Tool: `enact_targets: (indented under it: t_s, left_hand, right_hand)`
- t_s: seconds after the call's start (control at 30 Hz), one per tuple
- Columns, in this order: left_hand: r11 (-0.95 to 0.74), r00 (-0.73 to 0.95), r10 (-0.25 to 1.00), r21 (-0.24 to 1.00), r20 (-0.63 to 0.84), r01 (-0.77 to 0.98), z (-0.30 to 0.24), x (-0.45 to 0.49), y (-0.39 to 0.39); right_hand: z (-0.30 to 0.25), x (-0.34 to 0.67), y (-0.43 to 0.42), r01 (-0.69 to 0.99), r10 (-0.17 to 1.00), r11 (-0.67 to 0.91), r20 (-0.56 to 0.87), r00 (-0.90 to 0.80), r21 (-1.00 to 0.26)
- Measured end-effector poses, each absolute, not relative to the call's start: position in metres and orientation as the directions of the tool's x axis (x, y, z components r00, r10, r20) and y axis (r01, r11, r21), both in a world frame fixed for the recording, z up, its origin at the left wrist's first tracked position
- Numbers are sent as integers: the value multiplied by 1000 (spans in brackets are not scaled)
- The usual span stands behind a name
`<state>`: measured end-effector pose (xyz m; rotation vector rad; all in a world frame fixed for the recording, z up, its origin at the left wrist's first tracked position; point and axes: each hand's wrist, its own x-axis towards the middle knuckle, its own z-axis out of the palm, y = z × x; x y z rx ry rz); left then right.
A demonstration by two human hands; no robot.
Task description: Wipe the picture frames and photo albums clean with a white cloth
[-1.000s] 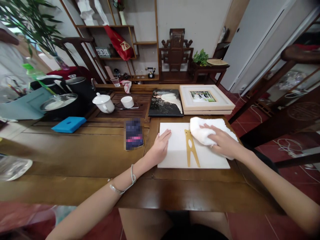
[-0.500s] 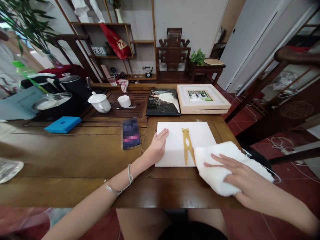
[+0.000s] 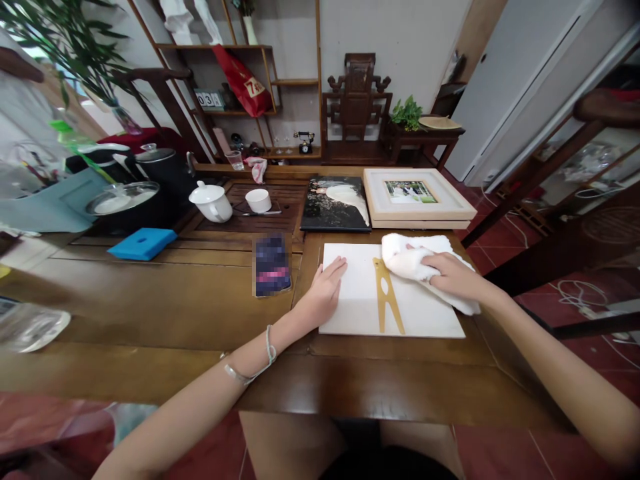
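A flat white board (image 3: 357,310) lies on the wooden table in front of me, with a gold A-shaped stand piece (image 3: 389,313) attached to or lying on its face; I cannot tell which. My left hand (image 3: 326,291) rests on the board's left edge, fingers stretched out and flat. In my right hand (image 3: 447,275) is a white fluffy cloth (image 3: 415,257), bunched under my fingers. The cloth covers the board's upper right corner and the top right part of the gold piece.
Behind the board lie a dark photo panel (image 3: 334,212) and a pale picture frame (image 3: 420,217). To the left are a phone (image 3: 273,265), a blue block (image 3: 143,244), a white lidded teapot (image 3: 211,202), a white cup (image 3: 259,200) and a clear-lidded pot (image 3: 123,200).
My right hand has moved the cloth away from me, from the board's lower right to its upper right, and now grips it more bunched. My left hand stays on the board.
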<state>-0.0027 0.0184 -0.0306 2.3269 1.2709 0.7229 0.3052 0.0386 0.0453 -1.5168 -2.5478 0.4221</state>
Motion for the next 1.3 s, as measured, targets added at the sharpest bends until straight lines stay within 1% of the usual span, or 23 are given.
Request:
enact_targets:
  t_s: [0.1,0.17,0.27,0.43,0.53,0.63,0.7,0.8,0.9,0.97,1.03,1.17,1.3]
  left_hand:
    - [-510,455,855,559,248,654,-29,-3,18]
    - [-506,457,857,559,238,657,-27,-3,17]
    - [-497,457,861,560,223,663,-24,-3,17]
    - [-496,459,861,551,217,671,-25,-2,17]
    - [-509,469,855,536,222,674,-26,-3,17]
    - [-517,466,852,527,239,675,-26,-3,17]
    - [-517,462,853,522,244,679,-25,-3,16]
    - [-516,461,853,515,242,684,-24,-2,16]
    - [-513,458,856,510,239,690,-24,-2,15]
    - [-511,458,857,506,237,694,-23,-2,15]
    - [-510,458,857,504,235,697,-21,-1,15]
    - [-515,457,855,514,247,685,-16,0,15]
    - [-518,462,853,518,245,681,-16,-1,14]
  right_hand:
    - [41,301,45,861,897,433,31,-441,-267]
    - [40,300,36,873,899,434,37,-437,-225]
    - [42,300,2,852,869,488,13,-495,-193]
    - [50,310,-82,752,774,619,12,-633,-226]
    - [57,323,-102,754,775,606,-24,-631,-253]
    - [65,332,-80,825,845,485,-88,-528,-290]
    - [71,330,-49,858,891,398,-85,-445,-324]
    - [78,312,0,864,925,331,-52,-377,-379]
    - [82,282,36,879,929,341,-22,-369,-334]
    - [83,258,52,873,914,384,-12,-406,-300]
    - [80,232,60,847,888,436,-6,-460,-304]
    - [72,193,62,802,844,516,19,-536,-300]
    - [66,198,52,827,858,501,22,-513,-255]
